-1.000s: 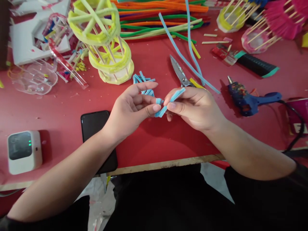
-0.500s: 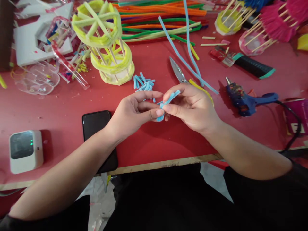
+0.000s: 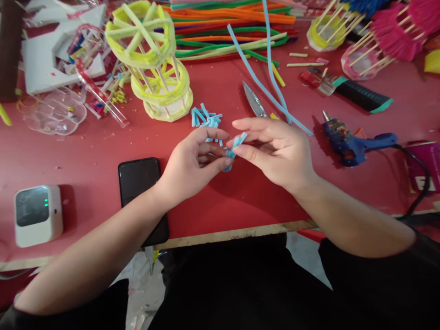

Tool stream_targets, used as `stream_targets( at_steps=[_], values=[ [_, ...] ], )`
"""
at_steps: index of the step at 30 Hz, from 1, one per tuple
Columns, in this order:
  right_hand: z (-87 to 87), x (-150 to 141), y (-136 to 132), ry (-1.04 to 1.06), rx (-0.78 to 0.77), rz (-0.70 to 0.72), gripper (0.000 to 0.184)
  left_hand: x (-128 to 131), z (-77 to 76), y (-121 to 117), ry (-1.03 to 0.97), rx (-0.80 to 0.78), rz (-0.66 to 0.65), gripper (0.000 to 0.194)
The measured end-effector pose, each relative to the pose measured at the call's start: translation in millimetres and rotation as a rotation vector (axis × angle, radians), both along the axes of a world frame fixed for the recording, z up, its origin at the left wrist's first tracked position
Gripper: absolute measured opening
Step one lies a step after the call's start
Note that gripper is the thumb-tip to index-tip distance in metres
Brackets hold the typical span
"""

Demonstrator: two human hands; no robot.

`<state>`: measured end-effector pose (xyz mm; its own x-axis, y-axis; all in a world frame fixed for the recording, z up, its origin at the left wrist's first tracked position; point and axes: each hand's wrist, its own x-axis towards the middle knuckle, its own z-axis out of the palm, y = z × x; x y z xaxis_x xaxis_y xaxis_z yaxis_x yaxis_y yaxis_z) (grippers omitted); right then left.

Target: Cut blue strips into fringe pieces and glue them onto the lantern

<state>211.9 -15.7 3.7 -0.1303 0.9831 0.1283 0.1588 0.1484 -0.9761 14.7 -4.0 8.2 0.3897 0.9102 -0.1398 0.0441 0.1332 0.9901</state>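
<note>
Left hand [image 3: 194, 160] and right hand [image 3: 280, 151] both pinched on blue fuzzy strips [image 3: 239, 139], held just to near right of cut blue pile [image 3: 206, 118]. Strips' number unclear, partly masked by fingers; pile's near edge partly behind left hand.

The table [image 3: 220, 206] is surfaced in red and edged with a pale strip [image 3: 240, 233]; beneath, greyish floor [image 3: 304, 253] is partly seen.

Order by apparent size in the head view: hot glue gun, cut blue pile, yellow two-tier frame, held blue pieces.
Yellow two-tier frame
Hot glue gun
Cut blue pile, partly hidden by the left hand
Held blue pieces
</note>
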Motion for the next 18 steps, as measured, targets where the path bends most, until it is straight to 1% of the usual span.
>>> stream_targets(
  at_steps=[3,6,8,11,14,18],
  values=[
    [-4.2,1.1,0.4,-0.034,0.117,-0.001,0.023,-0.9,-0.7,-0.7,0.099,0.132,-0.027,0.033],
    [-5.8,4.5,1.0,-0.099,0.226,0.04,0.017,-2.6,-1.3,-1.5,0.219,0.293,-0.053,0.036],
    [-4.1,7.7,1.3,-0.188,0.291,0.071,0.015,-3.2,-1.7,-2.0,0.302,0.401,-0.06,0.038],
    [0.2,12.2,2.0,-0.35,0.409,0.128,0.017,-2.8,-2.9,-2.2,0.419,0.532,-0.053,0.034],
    [2.6,14.9,2.8,-0.447,0.508,0.169,0.018,-2.2,-4.3,-1.3,0.478,0.544,-0.054,0.029],
    [1.2,16.0,3.2,-0.467,0.558,0.181,0.019,-2.7,-4.5,-0.1,0.472,0.491,-0.048,0.027]
  ],
)
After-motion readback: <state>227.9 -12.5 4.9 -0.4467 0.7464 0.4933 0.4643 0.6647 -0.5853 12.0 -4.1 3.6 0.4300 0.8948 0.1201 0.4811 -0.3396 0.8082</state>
